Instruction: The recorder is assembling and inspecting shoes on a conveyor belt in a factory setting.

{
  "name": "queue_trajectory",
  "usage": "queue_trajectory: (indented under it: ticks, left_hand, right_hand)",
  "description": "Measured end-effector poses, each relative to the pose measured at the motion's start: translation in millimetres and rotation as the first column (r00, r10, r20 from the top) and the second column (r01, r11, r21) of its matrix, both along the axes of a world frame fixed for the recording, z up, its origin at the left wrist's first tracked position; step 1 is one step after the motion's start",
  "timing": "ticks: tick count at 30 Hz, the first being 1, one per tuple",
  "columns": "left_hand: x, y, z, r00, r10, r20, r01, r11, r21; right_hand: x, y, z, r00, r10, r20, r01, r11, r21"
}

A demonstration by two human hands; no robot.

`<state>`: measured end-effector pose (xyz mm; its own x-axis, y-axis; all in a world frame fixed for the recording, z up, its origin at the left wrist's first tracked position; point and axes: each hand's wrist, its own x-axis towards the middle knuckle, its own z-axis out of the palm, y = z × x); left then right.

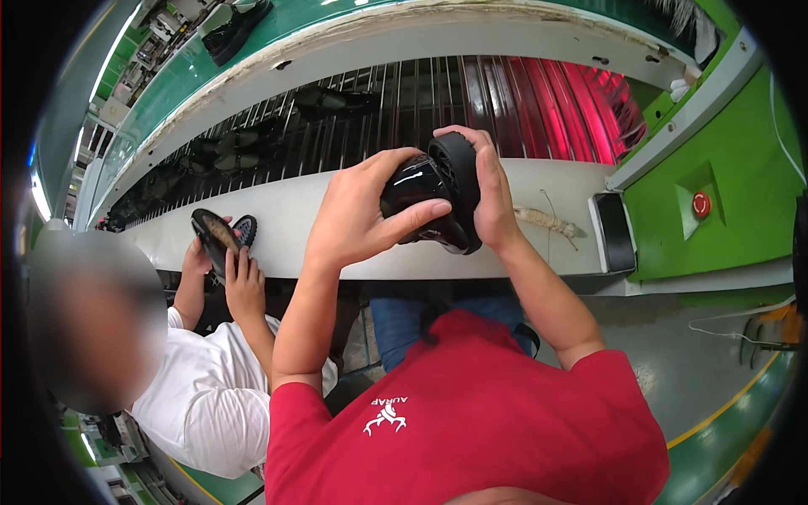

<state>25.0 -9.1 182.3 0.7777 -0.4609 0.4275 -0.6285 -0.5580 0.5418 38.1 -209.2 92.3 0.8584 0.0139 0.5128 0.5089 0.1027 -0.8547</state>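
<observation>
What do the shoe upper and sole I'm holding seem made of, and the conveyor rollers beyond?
Shoe upper: glossy patent or synthetic leather, perhaps, given its sharp highlights. Sole: probably matte moulded rubber or plastic, judging by its dull rim and ridged relief. Rollers: likely smooth metal, from their bright streaks.

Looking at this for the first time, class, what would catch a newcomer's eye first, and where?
Probably the red glow on the right part of the roller conveyor. Near the centre, the left hand holds a glossy black shoe upper and the right hand a chunky black sole. At right, a round red button stands out on the green panel.
</observation>
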Motion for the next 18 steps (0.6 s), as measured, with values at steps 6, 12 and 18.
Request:
queue_trajectory:
  ticks: [6, 12, 18]
  left_hand:
    - [-3, 0, 17, 0.987, -0.049, -0.151, 0.083, 0.970, 0.227]
    - [1, -3, 31, 0.981, -0.118, -0.152, 0.164, 0.925, 0.343]
    - [17, -7, 26, 0.975, -0.157, -0.157, 0.201, 0.925, 0.322]
  right_hand:
    - [-5, -1, 4, 0.998, 0.065, -0.026, -0.064, 0.997, 0.047]
    - [-16, -3, 10, 0.982, 0.166, -0.089, -0.151, 0.975, 0.163]
    - [-4, -5, -6, 0.910, 0.244, -0.334, 0.045, 0.744, 0.667]
